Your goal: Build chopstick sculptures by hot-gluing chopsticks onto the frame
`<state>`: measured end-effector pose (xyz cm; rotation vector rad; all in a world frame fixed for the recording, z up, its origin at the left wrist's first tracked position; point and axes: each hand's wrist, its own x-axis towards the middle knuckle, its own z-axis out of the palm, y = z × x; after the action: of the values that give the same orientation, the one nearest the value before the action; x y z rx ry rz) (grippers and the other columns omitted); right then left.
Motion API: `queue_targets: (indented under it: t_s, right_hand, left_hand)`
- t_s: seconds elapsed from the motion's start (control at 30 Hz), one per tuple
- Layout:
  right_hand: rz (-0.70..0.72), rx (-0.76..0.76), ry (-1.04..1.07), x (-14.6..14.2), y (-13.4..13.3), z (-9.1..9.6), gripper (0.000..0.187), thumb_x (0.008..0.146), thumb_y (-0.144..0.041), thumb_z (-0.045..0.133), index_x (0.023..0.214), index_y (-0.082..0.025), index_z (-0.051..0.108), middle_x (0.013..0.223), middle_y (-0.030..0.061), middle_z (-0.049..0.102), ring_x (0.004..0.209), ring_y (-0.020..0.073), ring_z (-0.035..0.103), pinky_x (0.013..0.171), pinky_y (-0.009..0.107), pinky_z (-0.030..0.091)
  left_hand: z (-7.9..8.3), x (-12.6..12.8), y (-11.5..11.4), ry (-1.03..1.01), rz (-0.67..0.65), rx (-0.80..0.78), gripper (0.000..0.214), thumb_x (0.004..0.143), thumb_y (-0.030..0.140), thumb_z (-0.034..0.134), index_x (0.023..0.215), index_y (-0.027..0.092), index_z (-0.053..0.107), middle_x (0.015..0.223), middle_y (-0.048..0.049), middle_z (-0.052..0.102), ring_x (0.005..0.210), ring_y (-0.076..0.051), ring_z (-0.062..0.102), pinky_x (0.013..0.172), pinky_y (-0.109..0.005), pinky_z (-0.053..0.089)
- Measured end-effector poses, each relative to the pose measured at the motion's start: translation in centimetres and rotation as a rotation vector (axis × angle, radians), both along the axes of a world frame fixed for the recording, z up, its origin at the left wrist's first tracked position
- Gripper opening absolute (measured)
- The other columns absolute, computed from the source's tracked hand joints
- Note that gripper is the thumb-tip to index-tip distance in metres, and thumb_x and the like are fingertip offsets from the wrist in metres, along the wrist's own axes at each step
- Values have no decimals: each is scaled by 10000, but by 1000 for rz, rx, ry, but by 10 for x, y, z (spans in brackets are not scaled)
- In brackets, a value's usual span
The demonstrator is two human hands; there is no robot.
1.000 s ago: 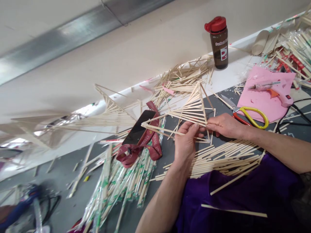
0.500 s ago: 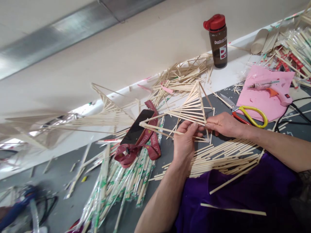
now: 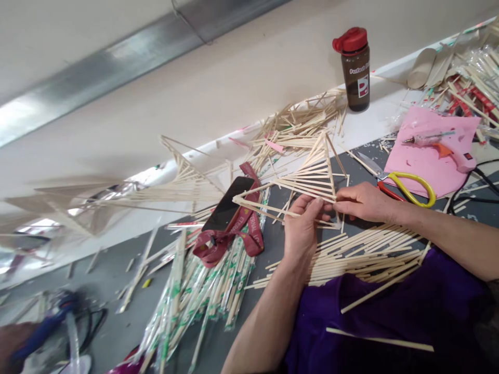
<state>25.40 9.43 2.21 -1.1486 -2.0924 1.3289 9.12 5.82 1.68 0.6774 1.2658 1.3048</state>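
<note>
My left hand (image 3: 301, 228) is closed on the lower edge of a frame of wooden chopsticks (image 3: 307, 179), thumb on top and fingers beneath. Its sticks fan out in rows up to a peak, with a triangular corner pointing left. My right hand (image 3: 360, 202) pinches the same frame at its right lower corner, fingertips near those of my left hand. What lies between the right fingertips is partly hidden. Loose chopsticks (image 3: 362, 252) are spread just below both hands, beside my purple clothing. Two more sticks rest on the cloth.
Scissors (image 3: 413, 187) and a pink glue gun (image 3: 454, 156) on pink paper (image 3: 419, 137) lie at right. Behind stands a bottle (image 3: 356, 72). A phone (image 3: 228, 205) with a red lanyard lies near wrapped chopsticks (image 3: 202, 291). Another person's hand (image 3: 15, 337) is by a blue glue gun (image 3: 47, 322).
The view has shifted a little, so most things appear slightly farther right. Both hands keep their hold on the chopstick frame. The other person's hand shows more at lower left.
</note>
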Motion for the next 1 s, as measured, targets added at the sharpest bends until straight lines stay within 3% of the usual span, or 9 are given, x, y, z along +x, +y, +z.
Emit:
queue_targets:
  t_s: [0.2,0.37,0.5,0.57,0.6,0.67,0.7,0.83,1.0]
  right_hand:
    - [28,-57,5,0,0,-2,235,922,-284,469,806,-152,625,585,-18,598,565,114,614,592,210,398]
    - [63,-37,22,-1,0,-3,277,930,-311,459,760,-159,616,584,-11,604,558,109,606,600,210,408]
    - [41,-54,34,-1,0,-4,270,924,-314,463,761,-160,613,656,-4,648,534,88,604,581,199,409]
    - [36,-85,45,-1,-1,-4,256,917,-313,466,769,-161,609,712,0,672,525,77,607,573,193,416]
    - [36,-93,47,0,-1,-4,253,914,-315,469,767,-163,609,722,-1,675,526,76,609,574,192,419]
    - [23,-93,48,1,-2,-3,259,910,-322,471,755,-167,608,700,-6,666,531,78,613,577,192,420]
    - [15,-89,48,1,-3,-3,262,909,-325,470,752,-169,610,680,-9,656,535,82,614,578,193,419]
    - [10,-62,41,3,-3,-3,272,911,-335,462,764,-171,622,608,-19,620,544,93,609,583,199,413]
    - [-5,-62,57,3,-3,-2,281,899,-358,464,749,-172,612,618,-10,626,542,97,601,580,208,413]
  left_hand:
    - [2,-7,-4,22,-89,-12,386,568,353,855,856,141,708,783,-45,722,649,-126,668,524,-181,522]
    - [15,-49,-31,254,-144,-67,582,612,380,849,1133,187,677,1108,-111,723,992,-227,696,781,-276,576]
    - [45,-102,-54,691,-323,-162,335,630,404,824,868,177,762,723,-79,742,626,-204,687,494,-264,543]
    - [59,-122,-54,848,-93,-9,212,634,368,819,721,186,753,597,-35,690,486,-147,598,411,-239,485]
    - [63,-129,-50,883,124,116,190,620,330,828,723,191,747,614,-16,689,476,-129,572,401,-232,471]
    - [64,-136,-35,899,372,270,245,615,268,837,833,198,751,640,15,683,493,-114,562,438,-236,493]
    - [62,-137,-25,877,354,318,268,603,257,844,849,205,750,716,9,707,555,-119,602,489,-238,525]
    - [40,-133,12,754,-27,416,443,645,297,824,1073,265,710,1113,-40,696,964,-197,677,825,-321,575]
    - [25,-127,27,751,-141,446,376,732,320,763,1095,239,708,1114,-68,688,1059,-224,651,914,-347,535]
